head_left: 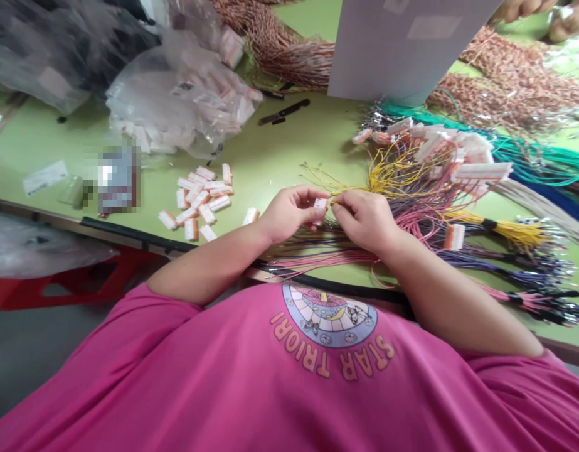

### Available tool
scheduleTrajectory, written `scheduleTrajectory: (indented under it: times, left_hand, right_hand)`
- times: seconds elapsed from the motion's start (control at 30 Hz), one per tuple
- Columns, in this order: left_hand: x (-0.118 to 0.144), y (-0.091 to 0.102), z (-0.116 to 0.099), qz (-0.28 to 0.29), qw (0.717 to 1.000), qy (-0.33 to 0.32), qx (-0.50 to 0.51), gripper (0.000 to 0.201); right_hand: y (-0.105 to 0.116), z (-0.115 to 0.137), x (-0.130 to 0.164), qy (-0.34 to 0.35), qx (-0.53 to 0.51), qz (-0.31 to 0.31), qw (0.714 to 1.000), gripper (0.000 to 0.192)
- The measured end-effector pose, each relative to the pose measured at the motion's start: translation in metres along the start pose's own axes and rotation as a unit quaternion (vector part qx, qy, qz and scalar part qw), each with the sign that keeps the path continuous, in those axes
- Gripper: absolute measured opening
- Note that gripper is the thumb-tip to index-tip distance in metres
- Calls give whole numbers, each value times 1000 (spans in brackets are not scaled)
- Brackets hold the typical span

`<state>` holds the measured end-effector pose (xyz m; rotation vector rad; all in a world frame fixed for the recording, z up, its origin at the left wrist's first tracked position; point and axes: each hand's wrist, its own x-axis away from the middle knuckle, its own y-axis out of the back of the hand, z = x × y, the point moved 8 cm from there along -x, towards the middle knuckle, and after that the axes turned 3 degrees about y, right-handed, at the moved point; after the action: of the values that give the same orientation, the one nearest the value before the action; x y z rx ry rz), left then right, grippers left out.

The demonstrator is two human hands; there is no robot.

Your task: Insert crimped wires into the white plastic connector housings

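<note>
My left hand (289,212) pinches a small white connector housing (320,204) over the green table (280,157). My right hand (364,216) touches the same housing from the right, its fingertips closed on a thin yellow wire (350,187) that runs to a yellow bundle. Pink and purple wires (317,254) lie under both hands. A heap of loose white-and-orange housings (199,201) lies left of my left hand.
Clear bags of housings (176,100) sit at the back left. Finished harnesses with white connectors (440,150), teal, blue, white and yellow wire bundles fill the right. A grey upright board (402,44) stands behind. Another person's hands (552,16) show at top right.
</note>
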<state>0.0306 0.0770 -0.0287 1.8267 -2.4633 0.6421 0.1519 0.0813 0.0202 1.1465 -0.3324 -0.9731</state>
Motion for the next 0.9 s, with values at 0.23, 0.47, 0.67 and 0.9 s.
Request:
scheduleTrajectory:
  times: [0.23,0.47,0.67,0.9]
  left_hand:
    - [0,-3,5,11,1000,17,-14,53]
    - [0,0,1,1,1000,-4,9,49]
    - [0,-2,5,11,1000,12,-19,52]
    - [-2,4,-8,1,1000,-24,-16,43]
  right_hand:
    - [-3,1,-1,1,19,24,1000,32]
    - [-2,-2,-1,-6,15,34,999,33]
    - [-9,1,-1,-10,34,65,997,33]
    - [12,-7,-2,28,14,59,998,34]
